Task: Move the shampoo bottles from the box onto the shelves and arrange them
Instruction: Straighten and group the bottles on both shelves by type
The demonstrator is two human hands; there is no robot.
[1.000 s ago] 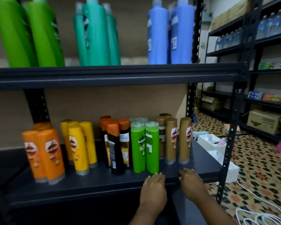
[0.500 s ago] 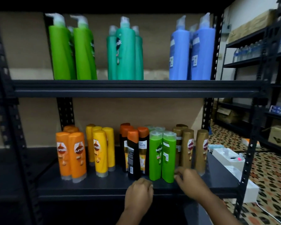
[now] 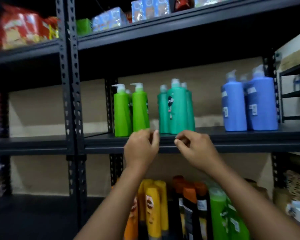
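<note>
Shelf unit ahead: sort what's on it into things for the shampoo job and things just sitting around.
Part of the job:
green pump bottles
teal pump bottles
blue pump bottles
small yellow bottles on the lower shelf
middle shelf
left hand and right hand, both holding nothing

Just lying about:
red snack packets
blue packs on the top shelf

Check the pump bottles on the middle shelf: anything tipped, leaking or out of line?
Nothing stands out. The green pump bottles, teal pump bottles and blue pump bottles stand upright in separate colour groups on the shelf, with no spill visible. The picture is blurred, so fine damage cannot be ruled out.
</note>
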